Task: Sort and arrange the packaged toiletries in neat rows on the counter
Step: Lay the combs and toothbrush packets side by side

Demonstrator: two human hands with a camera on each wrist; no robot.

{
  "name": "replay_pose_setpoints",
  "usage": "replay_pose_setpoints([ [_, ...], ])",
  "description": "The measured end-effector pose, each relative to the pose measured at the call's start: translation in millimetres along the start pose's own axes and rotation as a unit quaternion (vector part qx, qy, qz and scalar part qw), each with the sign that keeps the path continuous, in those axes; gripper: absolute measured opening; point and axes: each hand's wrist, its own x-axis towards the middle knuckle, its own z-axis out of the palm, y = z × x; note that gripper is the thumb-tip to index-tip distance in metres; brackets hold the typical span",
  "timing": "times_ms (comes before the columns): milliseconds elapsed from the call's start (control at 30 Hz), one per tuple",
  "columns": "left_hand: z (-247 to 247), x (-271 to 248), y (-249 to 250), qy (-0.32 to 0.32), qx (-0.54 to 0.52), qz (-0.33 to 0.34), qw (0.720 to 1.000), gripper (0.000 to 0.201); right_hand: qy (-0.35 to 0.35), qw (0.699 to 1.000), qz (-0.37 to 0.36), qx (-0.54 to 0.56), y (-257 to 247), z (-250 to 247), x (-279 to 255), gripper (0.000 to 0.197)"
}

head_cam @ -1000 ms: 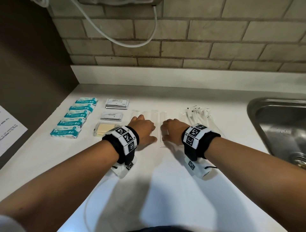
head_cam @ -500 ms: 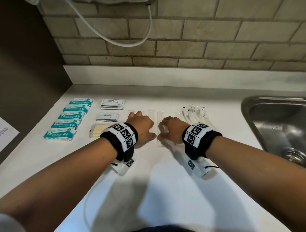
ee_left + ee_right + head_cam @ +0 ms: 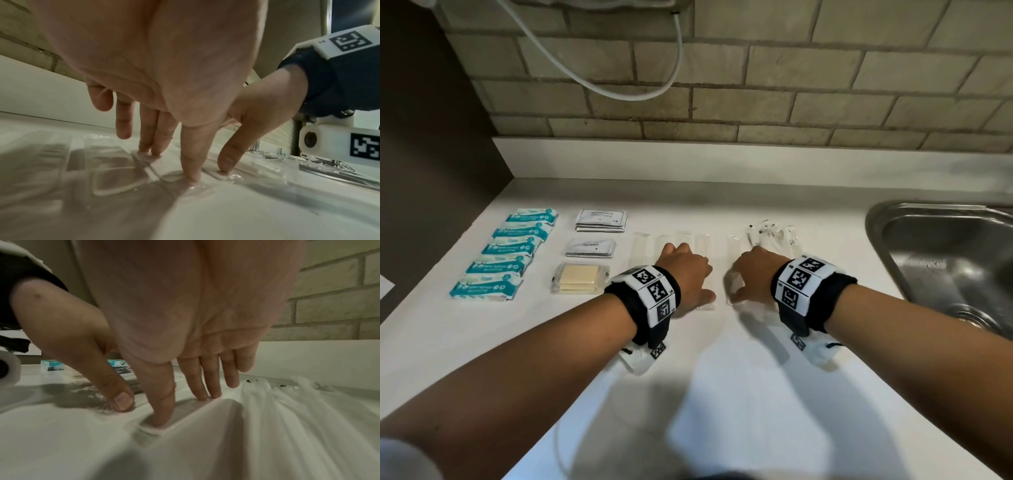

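Note:
Several long clear-wrapped packets (image 3: pixel 640 246) lie side by side on the white counter (image 3: pixel 722 394). My left hand (image 3: pixel 686 274) lies flat over the middle of this row, its straight fingers (image 3: pixel 148 146) and thumb pressing on the wrappers. To its right, my right hand (image 3: pixel 751 277) presses with straight fingers (image 3: pixel 205 386) and thumb on one more clear packet (image 3: pixel 734 250), which holds a white strip (image 3: pixel 185 417). Neither hand grips anything. Both palms hide the middles of the packets.
At the left lie a column of teal packets (image 3: pixel 510 253), two stacks of white sachets (image 3: pixel 602 219), and wrapped soap (image 3: pixel 580 278). A loose heap of clear-wrapped items (image 3: pixel 770 236) lies beyond my right hand. A steel sink (image 3: pixel 945 257) is at the right.
My right hand has slid its clear packet a little to the right, widening the gap to the packet under my left thumb. My left hand has stayed on the row.

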Motion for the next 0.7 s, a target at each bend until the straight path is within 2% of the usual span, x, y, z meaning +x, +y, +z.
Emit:
replay_pose_setpoints([
  [200, -0.3, -3.1, 0.3, 0.001, 0.005, 0.006, 1.0, 0.03, -0.014, 1.0, -0.014, 0.021, -11.8, -3.6, 4.8, 0.021],
  [333, -1.5, -1.4, 0.4, -0.024, 0.029, 0.003, 0.999, 0.042, -0.012, 0.999, -0.013, 0.047, -11.5, -5.7, 3.4, 0.019],
  [700, -4.3, -2.8, 4.6, -0.02, 0.028, -0.014, 0.999, 0.042, -0.011, 0.998, 0.007, 0.069, -9.8, -1.9, 3.7, 0.024],
])
